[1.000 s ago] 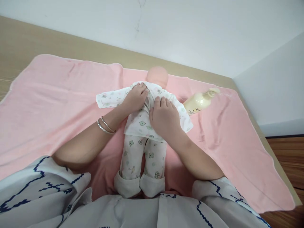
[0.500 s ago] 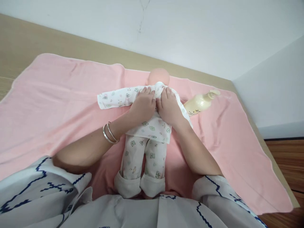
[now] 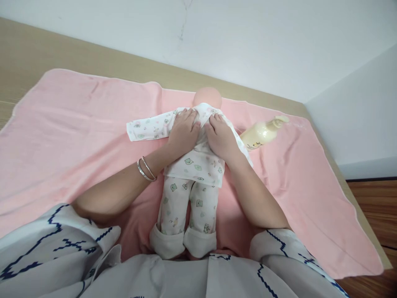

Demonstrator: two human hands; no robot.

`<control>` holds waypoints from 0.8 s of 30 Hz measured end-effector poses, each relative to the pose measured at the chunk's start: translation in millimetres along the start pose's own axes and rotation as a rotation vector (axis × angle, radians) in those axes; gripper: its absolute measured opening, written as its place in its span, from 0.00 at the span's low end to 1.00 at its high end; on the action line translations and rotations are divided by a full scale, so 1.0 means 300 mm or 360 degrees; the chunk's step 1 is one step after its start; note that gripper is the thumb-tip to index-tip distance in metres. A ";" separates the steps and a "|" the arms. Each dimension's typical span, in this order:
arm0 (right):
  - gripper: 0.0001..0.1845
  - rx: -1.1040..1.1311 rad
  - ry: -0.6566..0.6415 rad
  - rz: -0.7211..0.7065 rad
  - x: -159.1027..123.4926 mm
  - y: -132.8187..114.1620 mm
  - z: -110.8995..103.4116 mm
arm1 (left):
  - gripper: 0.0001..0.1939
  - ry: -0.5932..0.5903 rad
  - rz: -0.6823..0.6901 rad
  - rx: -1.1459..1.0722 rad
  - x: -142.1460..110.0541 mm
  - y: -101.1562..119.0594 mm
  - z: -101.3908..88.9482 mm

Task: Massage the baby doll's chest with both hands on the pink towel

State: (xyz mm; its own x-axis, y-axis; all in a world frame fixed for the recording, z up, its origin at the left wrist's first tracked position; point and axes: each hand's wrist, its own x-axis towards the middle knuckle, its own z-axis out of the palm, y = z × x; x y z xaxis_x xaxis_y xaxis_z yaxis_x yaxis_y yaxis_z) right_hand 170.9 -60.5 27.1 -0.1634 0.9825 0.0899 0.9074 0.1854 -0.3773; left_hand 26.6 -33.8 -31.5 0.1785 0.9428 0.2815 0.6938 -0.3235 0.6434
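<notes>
A baby doll [image 3: 207, 97] lies lengthwise in front of me, its bare round head at the far end. It wears a white printed long-sleeved top [image 3: 198, 167] and matching trousers [image 3: 203, 203] with turned-up cuffs. My left hand [image 3: 184, 132] rests flat on the left side of the top's upper part, fingers stretched toward the head. On the right side lies my right hand [image 3: 221, 138], palm down, its fingers lightly bent and its thumb toward the middle. Folds of cloth run between the two hands. One sleeve [image 3: 147, 127] stretches out to the left.
A pink blanket [image 3: 83, 120] lies under the doll, spread over a wooden tabletop [image 3: 102, 58]. Just right of the doll, a pale yellow pump bottle [image 3: 260, 133] lies tilted on the blanket. White walls [image 3: 248, 49] stand behind and to the right.
My left hand has shifted slightly to the left and away from me, widening the gap between my hands. The top's collar cloth has moved up toward the head. My right hand has barely moved.
</notes>
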 end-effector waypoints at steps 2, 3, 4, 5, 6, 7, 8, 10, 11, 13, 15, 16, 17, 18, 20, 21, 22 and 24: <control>0.31 -0.0024 0.0037 0.0046 0.020 0.024 0.024 | 0.29 -0.0006 -0.0006 0.0004 0.000 0.001 -0.003; 0.33 -0.0052 0.0045 0.0057 0.023 0.030 0.035 | 0.29 -0.0003 0.0001 0.0007 0.001 0.000 -0.003; 0.34 -0.0076 0.0048 0.0055 0.023 0.033 0.045 | 0.29 0.0001 0.0010 0.0011 0.001 -0.002 -0.003; 0.35 -0.0090 0.0047 0.0046 0.021 0.034 0.052 | 0.29 0.0003 0.0020 0.0018 0.001 -0.004 -0.003; 0.35 -0.0098 0.0044 0.0036 0.019 0.035 0.056 | 0.29 0.0002 0.0032 0.0030 0.001 -0.007 -0.002; 0.35 -0.0103 0.0046 0.0029 0.017 0.036 0.059 | 0.30 -0.0005 0.0047 0.0048 0.001 -0.010 -0.002; 0.36 -0.0104 0.0051 0.0024 0.016 0.037 0.060 | 0.30 -0.0019 0.0069 0.0072 0.002 -0.013 -0.003; 0.36 -0.0096 0.0061 0.0013 0.017 0.042 0.061 | 0.31 -0.0064 0.0125 0.0122 0.003 -0.020 -0.006; 0.36 -0.0089 0.0065 0.0010 0.018 0.044 0.062 | 0.32 -0.0086 0.0151 0.0142 0.005 -0.023 -0.009; 0.37 -0.0077 0.0072 0.0008 0.022 0.050 0.064 | 0.32 -0.0105 0.0199 0.0160 0.010 -0.031 -0.015; 0.37 -0.0080 0.0077 0.0002 0.024 0.054 0.067 | 0.33 -0.0101 0.0239 0.0150 0.015 -0.039 -0.018; 0.37 -0.0086 0.0081 -0.0003 0.024 0.055 0.069 | 0.33 -0.0104 0.0249 0.0142 0.017 -0.044 -0.019; 0.37 -0.0091 0.0084 -0.0010 0.024 0.056 0.072 | 0.33 -0.0115 0.0252 0.0136 0.020 -0.047 -0.019; 0.36 -0.0092 0.0088 -0.0020 0.024 0.057 0.074 | 0.34 -0.0129 0.0249 0.0133 0.021 -0.049 -0.020; 0.36 -0.0079 0.0102 -0.0031 0.023 0.058 0.077 | 0.34 -0.0152 0.0234 0.0133 0.023 -0.048 -0.023; 0.36 -0.0068 0.0108 -0.0031 0.023 0.059 0.077 | 0.33 -0.0155 0.0236 0.0139 0.022 -0.044 -0.027; 0.36 -0.0060 0.0110 -0.0032 0.023 0.060 0.076 | 0.33 -0.0153 0.0244 0.0148 0.021 -0.037 -0.031; 0.37 -0.0062 0.0093 -0.0040 0.022 0.063 0.067 | 0.31 -0.0154 0.0257 0.0172 0.014 -0.013 -0.043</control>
State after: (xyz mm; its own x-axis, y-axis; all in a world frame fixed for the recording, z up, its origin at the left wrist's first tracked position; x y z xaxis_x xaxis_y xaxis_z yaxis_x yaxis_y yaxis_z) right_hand 179.1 -50.1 2.0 -0.1647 0.9744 0.1529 0.9177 0.2082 -0.3382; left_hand 15.6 -29.7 -23.8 0.3557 0.8845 0.3018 0.7207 -0.4652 0.5139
